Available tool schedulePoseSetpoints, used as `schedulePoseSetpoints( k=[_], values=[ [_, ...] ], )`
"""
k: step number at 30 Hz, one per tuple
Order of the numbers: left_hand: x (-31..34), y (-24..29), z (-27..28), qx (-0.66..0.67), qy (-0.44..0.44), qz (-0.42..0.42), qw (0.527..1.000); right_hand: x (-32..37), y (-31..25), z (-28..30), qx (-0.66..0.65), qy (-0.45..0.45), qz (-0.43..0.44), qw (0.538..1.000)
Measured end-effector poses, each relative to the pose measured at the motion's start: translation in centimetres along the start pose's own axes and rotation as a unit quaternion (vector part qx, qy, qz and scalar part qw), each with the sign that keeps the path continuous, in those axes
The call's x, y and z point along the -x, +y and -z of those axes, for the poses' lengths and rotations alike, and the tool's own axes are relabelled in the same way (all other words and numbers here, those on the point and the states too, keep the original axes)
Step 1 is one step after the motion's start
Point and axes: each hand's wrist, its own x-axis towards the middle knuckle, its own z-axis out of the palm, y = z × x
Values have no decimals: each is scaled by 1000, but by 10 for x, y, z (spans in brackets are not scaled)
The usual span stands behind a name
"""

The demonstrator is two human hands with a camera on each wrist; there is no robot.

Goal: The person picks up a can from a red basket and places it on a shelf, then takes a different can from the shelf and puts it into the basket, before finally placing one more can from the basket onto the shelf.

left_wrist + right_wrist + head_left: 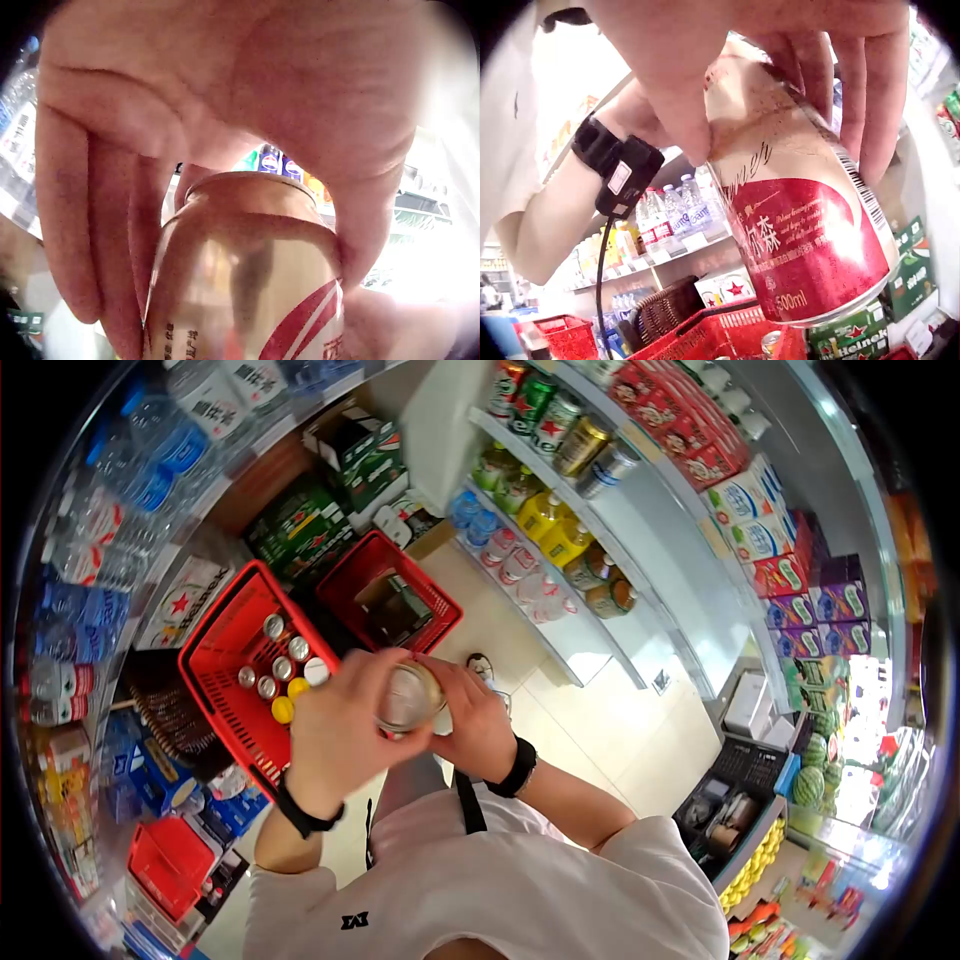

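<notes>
A tall beer can (802,240), cream-gold above and red below with "500ml" printed on it, is held between both hands over the person's front. The left hand (345,725) grips it from one side; in the left wrist view its fingers (67,202) run down one side and its thumb (367,217) down the other. From the opposite side the right hand (478,715) holds the can, thumb on the near face and fingers behind it in the right wrist view. The can's top faces the head camera. Below the left hand, a red shopping basket (215,695) contains several cans and yellow-topped items.
A second red basket (440,595) with a dark carton inside stands beyond the first. Green Heineken boxes (303,520) are stacked behind them. Shelves of water bottles (150,450) line the left, and a shelf with cans (580,445) and juice bottles is ahead to the right.
</notes>
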Motion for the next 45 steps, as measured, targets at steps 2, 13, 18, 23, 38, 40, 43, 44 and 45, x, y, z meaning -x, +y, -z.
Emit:
schedulePoseSetpoints(
  k=[2,13,18,23,38,40,43,44,45],
  values=[
    [-10,17,-23,-17,-35,-31,999,17,20,8,1,15,-51,999],
    [-21,12,-150,161,-100,-80,979,23,134,107,36,198,-204,958],
    [1,-27,-195,188,-150,23,970,-9,211,168,89,248,-208,942],
    [2,-43,-202,183,-132,68,972,-37,285,199,53,300,-173,937],
    [-29,-60,-219,191,-124,167,959,-101,362,215,171,301,-140,928],
    [-30,-62,-219,200,-124,180,955,-108,363,213,101,309,-174,930],
    [-30,-66,-220,206,-122,193,951,-114,369,210,104,313,-141,933],
    [-29,-67,-220,205,-122,193,952,-116,369,210,104,312,-140,934],
    [-29,-67,-220,205,-120,194,952,-119,367,209,99,308,-137,936]
  ],
)
